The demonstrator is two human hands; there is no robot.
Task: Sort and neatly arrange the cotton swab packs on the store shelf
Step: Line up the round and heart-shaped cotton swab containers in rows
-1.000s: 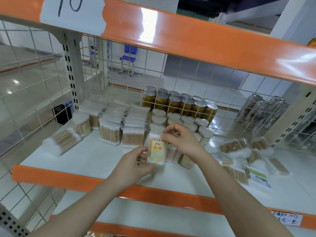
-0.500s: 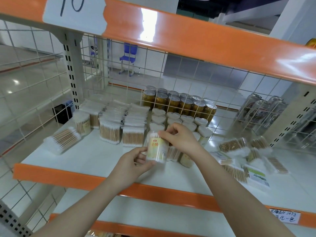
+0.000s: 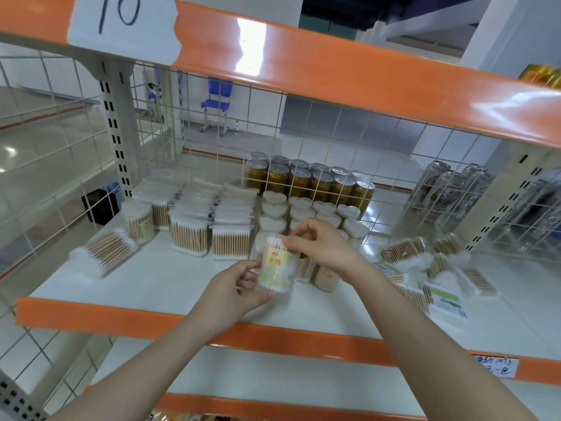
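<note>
while both hands [image 3: 230,287] [image 3: 321,247] pinched a yellow-labelled swab tub [image 3: 276,268] upright, placing was underway; next, seating it squarely in the round-tub row [image 3: 303,208].

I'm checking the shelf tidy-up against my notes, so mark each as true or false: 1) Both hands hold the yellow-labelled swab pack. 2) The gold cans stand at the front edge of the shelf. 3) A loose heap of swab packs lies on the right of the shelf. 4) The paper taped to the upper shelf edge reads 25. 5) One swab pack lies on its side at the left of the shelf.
1) True: the left hand and right hand both pinch the yellow-labelled pack.
2) False: the gold cans stand at the back, behind the wire grid.
3) True: the loose heap is unsorted.
4) False: the paper sign reads 10.
5) True: the tipped pack lies apart from the upright rows.
</note>
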